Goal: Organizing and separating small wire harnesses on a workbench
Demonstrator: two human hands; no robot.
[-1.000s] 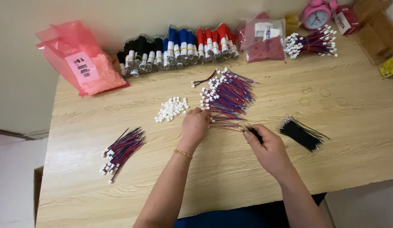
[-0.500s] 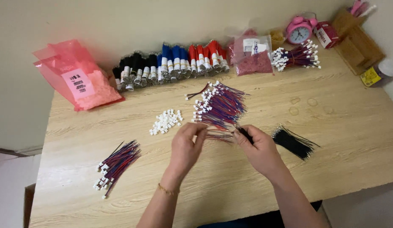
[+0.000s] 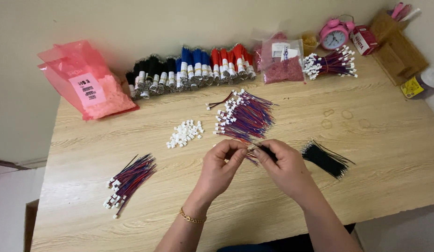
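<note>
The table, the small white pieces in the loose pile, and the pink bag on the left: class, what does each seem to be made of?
Table: looks like wood or wood-grain laminate, pale and matt, with streaked grain lines. Small white pieces: probably moulded plastic, opaque and blocky with uniform shapes. Pink bag: thin plastic film, translucent and glossy, creased, its pale contents showing through.

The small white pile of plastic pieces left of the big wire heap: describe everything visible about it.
The white pieces are many tiny blocky bits, seemingly plastic, lying loose in a slanted heap on the wooden table. A few strays trail off its lower left end. The pile sits apart from the red and blue wire heap to its right. Neither hand touches it; the left hand is below it.
</note>
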